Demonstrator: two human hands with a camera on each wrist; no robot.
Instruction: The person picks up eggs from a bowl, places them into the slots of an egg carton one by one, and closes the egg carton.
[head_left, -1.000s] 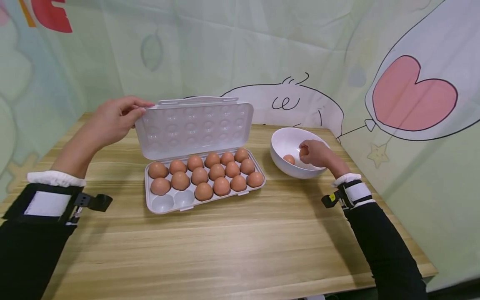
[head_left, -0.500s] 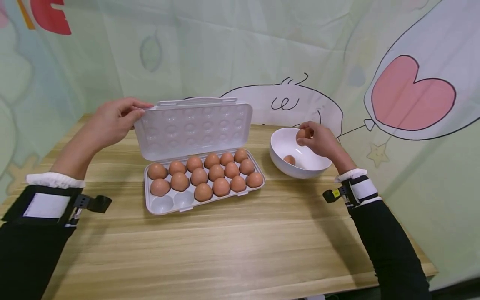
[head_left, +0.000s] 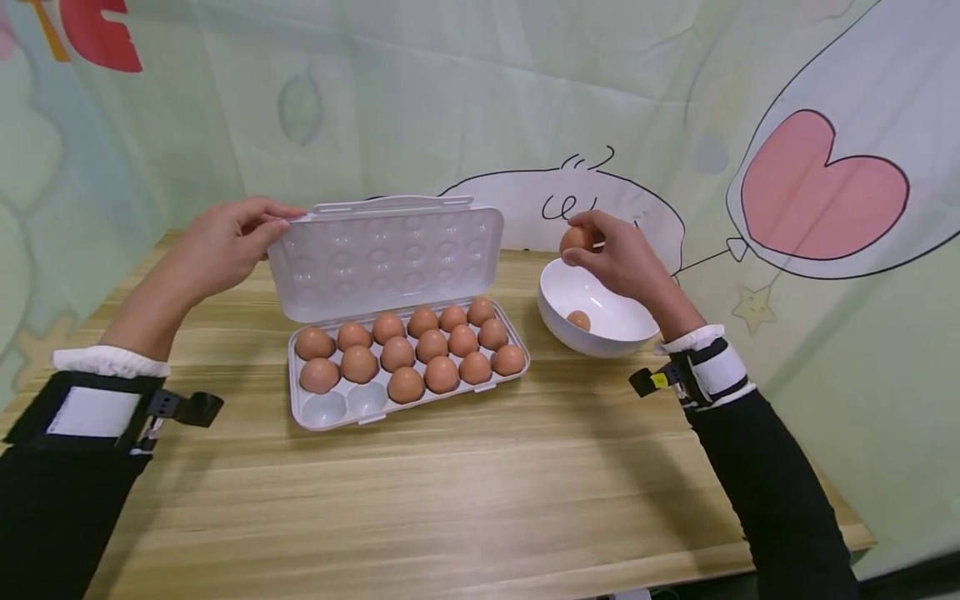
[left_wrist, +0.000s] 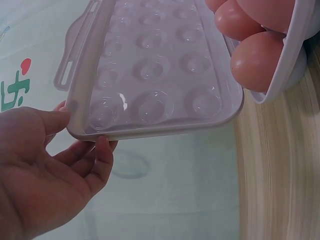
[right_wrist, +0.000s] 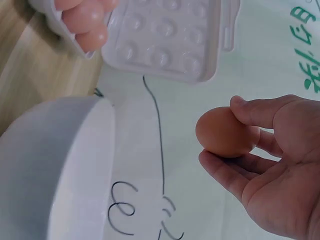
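My left hand (head_left: 232, 242) grips the upper left corner of the raised lid (head_left: 390, 254) of a pale plastic egg box. In the left wrist view the thumb lies on one side of the lid's corner (left_wrist: 75, 120) and the fingers curl on the other. My right hand (head_left: 618, 254) pinches a brown egg (right_wrist: 225, 132) between thumb and fingers, above the white bowl's far rim. One other egg (head_left: 578, 320) lies inside the bowl (head_left: 558, 321). Rows of brown eggs fill most of the box base (head_left: 296, 408); two cups (head_left: 324, 408) at the front left hold none.
The egg box and the bowl stand side by side on a wooden table (head_left: 450, 500). Behind them hangs a printed cloth backdrop (head_left: 420, 100), which also runs along the right side of the table.
My right hand has lifted an egg out of the bowl and moved it up and leftward. The left hand stays at the lid's corner.
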